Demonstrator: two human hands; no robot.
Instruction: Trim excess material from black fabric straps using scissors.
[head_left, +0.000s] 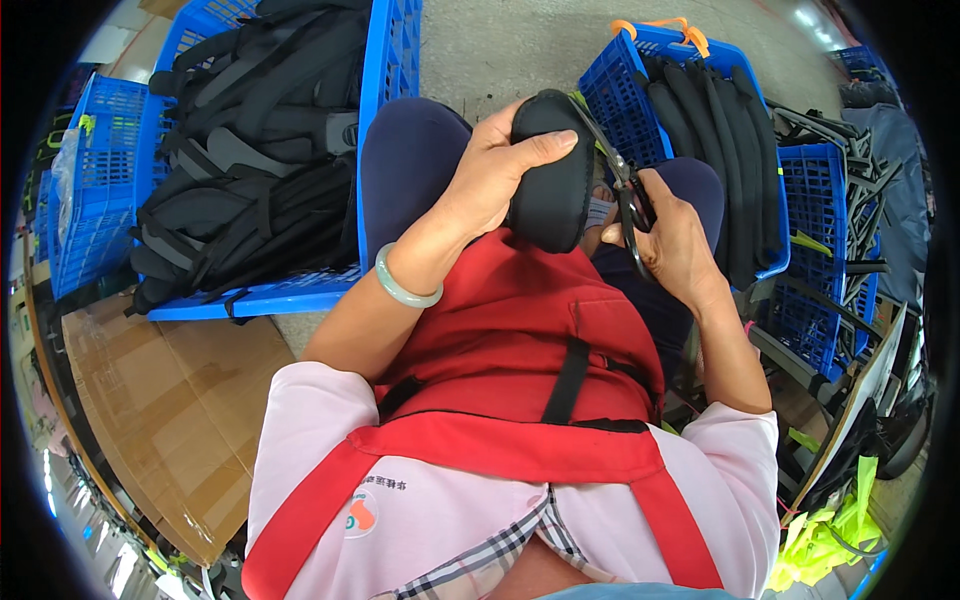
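My left hand (495, 168) grips a black padded piece (550, 205) with rounded ends, the thumb lying across its front. The piece is upright above my lap, over the top of a red apron (520, 330). In my right hand (678, 238) is a pair of scissors (622, 172) with dark handles, fingers wrapped round them. Their blades point up and away, close along the right edge of the padded piece. Whether the blades touch it I cannot tell. Part of the left fingers is hidden behind the piece.
At the left a blue crate (392, 60) holds many black padded straps (250, 150). Another blue crate (612, 95) at the right holds long black padded strips (735, 160). Farther right, a crate (810, 185) carries webbing. A cardboard sheet (180, 400) and neon yellow strips (825, 545) lie lower down.
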